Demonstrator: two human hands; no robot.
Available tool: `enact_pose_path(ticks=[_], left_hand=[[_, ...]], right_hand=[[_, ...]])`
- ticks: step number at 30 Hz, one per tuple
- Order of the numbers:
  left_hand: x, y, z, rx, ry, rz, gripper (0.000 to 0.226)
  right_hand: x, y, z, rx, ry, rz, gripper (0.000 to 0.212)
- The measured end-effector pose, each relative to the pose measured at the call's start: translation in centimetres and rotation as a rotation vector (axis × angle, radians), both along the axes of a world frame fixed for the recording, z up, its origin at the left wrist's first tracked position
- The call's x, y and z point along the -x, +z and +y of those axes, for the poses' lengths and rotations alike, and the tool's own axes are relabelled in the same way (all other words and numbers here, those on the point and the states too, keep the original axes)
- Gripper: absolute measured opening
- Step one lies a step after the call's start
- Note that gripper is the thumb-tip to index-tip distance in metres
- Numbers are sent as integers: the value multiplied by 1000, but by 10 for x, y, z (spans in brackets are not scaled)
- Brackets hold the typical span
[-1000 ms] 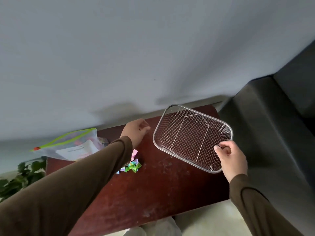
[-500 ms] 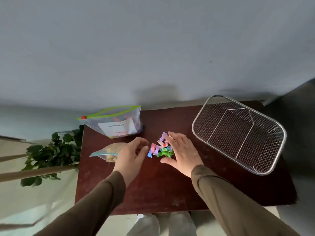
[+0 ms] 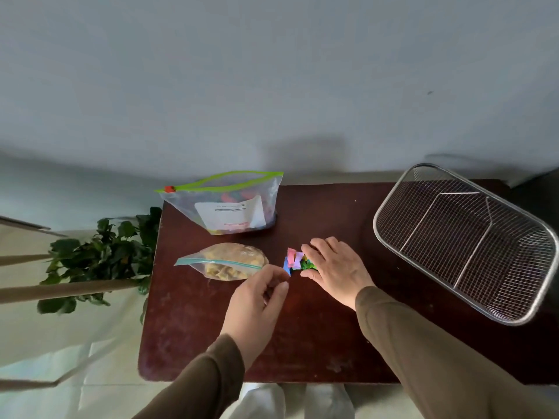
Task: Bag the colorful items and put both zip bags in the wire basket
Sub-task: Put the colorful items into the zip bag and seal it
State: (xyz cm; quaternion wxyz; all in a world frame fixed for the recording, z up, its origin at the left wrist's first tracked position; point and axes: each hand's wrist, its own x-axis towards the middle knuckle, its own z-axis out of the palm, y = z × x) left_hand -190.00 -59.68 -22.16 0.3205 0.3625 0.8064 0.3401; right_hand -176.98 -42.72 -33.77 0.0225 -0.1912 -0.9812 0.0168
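Observation:
A small heap of colorful items point(image 3: 295, 262), pink, blue and green, lies in the middle of a dark red table point(image 3: 302, 334). My right hand point(image 3: 335, 267) rests flat against the heap's right side, fingers spread over part of it. My left hand point(image 3: 257, 297) hovers just left of the heap, fingers loosely curled, holding nothing I can see. A large zip bag with a green slider strip point(image 3: 230, 204) stands open at the back, colorful pieces inside. A smaller zip bag with a blue strip point(image 3: 225, 263) lies on its side, holding yellowish contents. The wire basket point(image 3: 465, 237) sits empty at the right.
A leafy green plant point(image 3: 99, 255) stands off the table's left edge beside pale wooden rails. A grey wall runs behind the table. The basket overhangs the table's right side, next to dark furniture.
My right hand left the basket rim and came to the colorful heap. My left hand dropped back toward the heap's left side. The view swung left, bringing both bags into sight.

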Motion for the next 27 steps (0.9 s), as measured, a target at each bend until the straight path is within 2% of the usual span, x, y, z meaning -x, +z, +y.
enact_pose_path(ticks=[3,8,12,15,17,21,23,27], left_hand=[[2,-6,4,-3,-11,-3,7],[3,-7,15,-12,-49,-8,8],[2,0,16,-18,-73,-18,9],[3,9,13,-24,-93,-29,10],[5,16,10,-38,-88,-44,10],[15,39,8,-77,-75,-59,10],[26,52,9,-94,-69,-30,9],[63,78,12,-158,0,82,9]], right_hand=[[1,1,-3,-45,1,18,36],[-2,2,-9,-22,-12,7,18],[-2,8,-3,71,-39,-53,19],[-2,16,-1,180,-68,-97,5],[-1,20,-1,276,-165,-67,16],[9,35,1,693,-603,89,16],[16,53,0,893,-789,246,16],[43,108,-13,1550,-1052,652,16]])
